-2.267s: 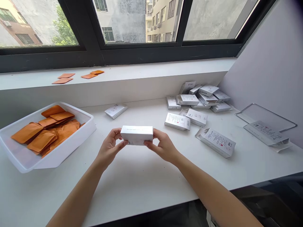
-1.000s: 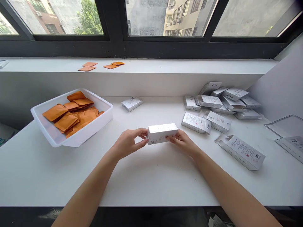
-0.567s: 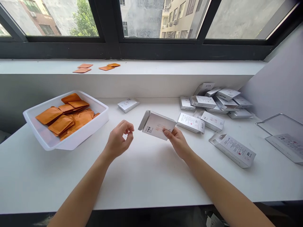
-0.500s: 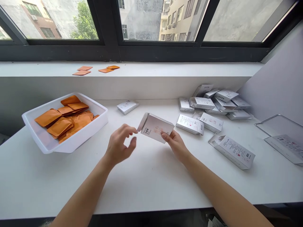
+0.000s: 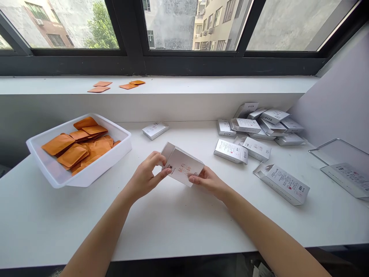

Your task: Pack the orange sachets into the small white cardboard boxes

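A small white printed carton is held tilted above the middle of the table, its flap end toward the left. My right hand grips its right end, thumb on the printed face. At the left end, my left hand pinches the carton, fingers at the flap edge and thumb on the near face. The carton's inside is turned out of sight. To the left stands a white plastic bin with orange sachets heaped in it. Behind the hands lies another white carton.
Several white cartons are piled at the back right, some with flaps up. A larger-looking carton lies nearer on the right, close to a wire stand. Loose orange sachets rest on the windowsill.
My left hand has moved right and closed on the carton's flap end. The right hand has brought the carton slightly left and down. Surrounding objects stay put.
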Tool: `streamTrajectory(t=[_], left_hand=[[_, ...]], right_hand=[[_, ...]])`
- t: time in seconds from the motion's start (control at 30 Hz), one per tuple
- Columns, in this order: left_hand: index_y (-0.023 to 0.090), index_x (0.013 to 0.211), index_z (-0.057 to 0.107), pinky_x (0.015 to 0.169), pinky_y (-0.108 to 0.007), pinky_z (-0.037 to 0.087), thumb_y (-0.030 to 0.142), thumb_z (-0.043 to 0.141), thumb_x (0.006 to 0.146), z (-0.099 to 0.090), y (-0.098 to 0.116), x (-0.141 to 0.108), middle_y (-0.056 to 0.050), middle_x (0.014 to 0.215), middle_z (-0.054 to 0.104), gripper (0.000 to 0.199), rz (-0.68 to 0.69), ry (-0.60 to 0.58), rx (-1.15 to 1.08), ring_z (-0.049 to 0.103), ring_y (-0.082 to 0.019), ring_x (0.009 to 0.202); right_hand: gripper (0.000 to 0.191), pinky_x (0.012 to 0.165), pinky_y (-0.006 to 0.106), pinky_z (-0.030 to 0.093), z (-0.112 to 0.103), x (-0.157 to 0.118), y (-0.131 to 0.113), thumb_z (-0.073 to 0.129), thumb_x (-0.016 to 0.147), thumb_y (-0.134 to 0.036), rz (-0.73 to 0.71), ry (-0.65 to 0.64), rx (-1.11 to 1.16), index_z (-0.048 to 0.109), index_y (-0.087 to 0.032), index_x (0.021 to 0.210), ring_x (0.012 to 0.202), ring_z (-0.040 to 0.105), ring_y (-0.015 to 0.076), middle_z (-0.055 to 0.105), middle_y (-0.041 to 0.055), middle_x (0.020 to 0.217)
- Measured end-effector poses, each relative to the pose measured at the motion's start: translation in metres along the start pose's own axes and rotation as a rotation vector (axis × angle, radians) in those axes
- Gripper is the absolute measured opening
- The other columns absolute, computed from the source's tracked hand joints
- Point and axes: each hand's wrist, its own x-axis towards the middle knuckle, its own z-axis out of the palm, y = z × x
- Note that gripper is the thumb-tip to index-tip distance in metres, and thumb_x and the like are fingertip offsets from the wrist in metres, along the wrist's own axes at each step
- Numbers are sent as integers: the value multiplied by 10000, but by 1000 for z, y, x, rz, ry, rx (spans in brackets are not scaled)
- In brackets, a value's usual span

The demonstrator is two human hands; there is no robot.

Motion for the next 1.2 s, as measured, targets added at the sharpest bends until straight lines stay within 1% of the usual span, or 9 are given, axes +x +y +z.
streamTrajectory(t=[0.2,0.3,0.37,0.47,0.6,0.73,0.83,1.03,1.2], left_hand=[[197,744,471,579,-221,408,333,517,919,4,7,-7,-31,942,546,226,222,-28,72,504,-94,670],[215,787,544,672,-257,421,301,548,908,7,12,-9,-25,1002,593,148,454,-8,313,522,-104,702],[236,832,579,788,-319,406,303,582,888,9,16,-9,-28,1001,612,87,518,112,494,542,-143,786],[246,892,606,790,-358,363,292,591,872,13,24,-9,-30,840,596,53,447,253,678,512,-171,746],[198,799,574,649,-344,333,222,515,857,23,42,-14,-25,660,521,86,251,243,782,444,-176,613],[195,713,531,600,-336,344,175,459,839,24,50,-19,-30,660,522,146,214,164,633,435,-171,591],[202,899,599,716,-351,411,130,425,845,19,50,-20,-45,843,600,196,332,64,442,520,-178,732],[197,1147,574,925,-385,391,124,474,832,16,59,-25,-87,1075,632,338,568,54,470,549,-236,1046],[200,975,579,820,-354,438,82,475,798,10,63,-30,-48,882,661,237,595,-60,299,600,-196,829]], right_hand=[[595,960,428,437,-12,-11,-17,664,801,-485,-233,161,-441,396,-275,1289,1181,529,262,562,100,1272],[513,841,365,469,-2,-15,-21,690,797,-386,-378,61,-726,440,-289,1235,946,608,213,631,58,1136],[373,711,329,465,6,-15,-17,633,843,-363,-416,88,-859,470,-279,1169,766,599,184,665,39,989],[302,660,327,442,13,-11,-8,578,882,-373,-491,264,-991,471,-261,1140,693,585,190,675,41,885],[368,741,366,435,19,-9,-2,584,876,-353,-638,304,-1128,451,-254,1205,791,634,224,694,66,953],[492,875,405,430,17,-10,-5,664,800,-364,-557,191,-979,451,-275,1235,1000,608,253,644,78,1140],[686,931,400,433,9,-10,-9,732,731,-357,-347,16,-805,398,-287,1326,1121,548,259,567,75,1258],[494,815,307,491,14,-6,-4,638,696,-153,-282,-205,-591,510,-243,1165,925,580,180,585,20,1063],[581,703,258,486,26,-5,4,623,642,-120,-188,-374,-422,471,-266,1183,874,582,166,577,-10,990]])
